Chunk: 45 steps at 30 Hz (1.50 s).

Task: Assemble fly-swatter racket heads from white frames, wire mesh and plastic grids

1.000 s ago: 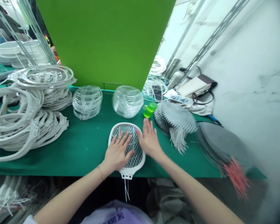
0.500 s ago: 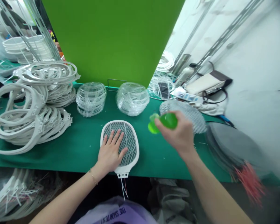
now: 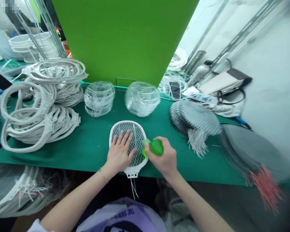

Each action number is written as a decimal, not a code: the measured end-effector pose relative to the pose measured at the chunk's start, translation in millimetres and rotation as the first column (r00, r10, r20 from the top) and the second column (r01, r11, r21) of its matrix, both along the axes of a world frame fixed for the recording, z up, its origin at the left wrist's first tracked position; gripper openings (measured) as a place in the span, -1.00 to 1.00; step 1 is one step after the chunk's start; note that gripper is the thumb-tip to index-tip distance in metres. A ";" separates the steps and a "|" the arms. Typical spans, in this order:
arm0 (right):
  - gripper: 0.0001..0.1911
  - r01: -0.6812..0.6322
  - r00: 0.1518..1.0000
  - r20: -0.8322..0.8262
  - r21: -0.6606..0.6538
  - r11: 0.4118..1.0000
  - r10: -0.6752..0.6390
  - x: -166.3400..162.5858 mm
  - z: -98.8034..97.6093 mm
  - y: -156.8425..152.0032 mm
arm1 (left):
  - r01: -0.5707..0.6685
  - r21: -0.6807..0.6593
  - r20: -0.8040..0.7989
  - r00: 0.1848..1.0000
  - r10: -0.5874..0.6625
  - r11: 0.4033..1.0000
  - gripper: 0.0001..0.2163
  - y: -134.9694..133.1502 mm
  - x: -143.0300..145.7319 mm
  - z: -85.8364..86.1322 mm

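A green table [image 3: 91,148] carried the white racket head [image 3: 128,146] at its near edge, with stacked white frames [image 3: 41,106] to the far left and mesh sheets [image 3: 195,117] to the right. The left hand [image 3: 119,154] lay flat and spread on the racket's mesh. The right hand [image 3: 165,158] was curled around a small green bottle [image 3: 155,147], touching the racket's right rim.

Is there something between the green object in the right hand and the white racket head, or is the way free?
Nothing visible stands between them. The green object in the right hand is already at the right edge of the racket head, while the left hand lies flat on its mesh.
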State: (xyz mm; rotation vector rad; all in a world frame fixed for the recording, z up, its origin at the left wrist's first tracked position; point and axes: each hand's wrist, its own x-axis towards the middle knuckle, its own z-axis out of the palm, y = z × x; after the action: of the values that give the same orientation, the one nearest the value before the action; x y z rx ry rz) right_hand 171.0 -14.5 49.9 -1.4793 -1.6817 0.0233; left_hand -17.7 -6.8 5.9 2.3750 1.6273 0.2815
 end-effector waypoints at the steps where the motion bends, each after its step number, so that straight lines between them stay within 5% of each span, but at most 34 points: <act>1: -0.72 -0.002 1.000 -0.005 -0.025 1.000 0.002 0.3 -2.9 10.6 | 0.001 -0.006 0.006 1.000 -0.001 1.000 -0.35 -0.2 0.0 0.6; 6: -0.62 0.061 0.997 -0.046 -0.124 0.990 -0.067 -0.5 -10.8 64.6 | 0.020 -0.003 0.044 0.999 -0.020 1.000 -0.06 -0.4 -2.1 -0.3; 11: -0.57 0.057 0.996 -0.068 -0.054 0.997 -0.060 -7.4 -17.6 96.5 | 0.075 -0.016 0.032 0.997 -0.075 0.997 0.11 -4.4 -9.2 3.3; 19: -0.59 -0.007 1.000 -0.015 -0.145 0.989 0.005 -9.5 -28.6 102.8 | 0.388 0.021 0.091 0.917 -0.388 0.921 -0.34 -19.5 16.4 8.3; 25: -0.57 -0.143 0.990 -0.030 -0.087 0.986 0.141 -40.7 -5.7 129.4 | 0.388 0.008 0.114 0.915 -0.387 0.921 -0.36 -18.5 19.2 -1.3; 32: -0.61 -0.271 0.962 -0.034 -0.205 0.940 0.270 -93.7 -12.6 156.7 | 0.378 0.009 0.184 0.910 -0.373 0.926 -0.42 -19.1 17.2 5.4; 45: -0.66 -0.424 0.900 -0.004 -0.245 0.872 0.436 -137.6 -10.0 116.7 | 0.343 0.064 0.148 0.926 -0.349 0.937 -0.56 -17.5 20.4 -7.0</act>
State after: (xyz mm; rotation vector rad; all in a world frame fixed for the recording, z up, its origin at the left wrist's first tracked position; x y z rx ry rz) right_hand 33.4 102.2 39.8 -1.2487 -2.0805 0.4505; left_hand 2.7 -24.4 -1.2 2.5386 1.1169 0.4184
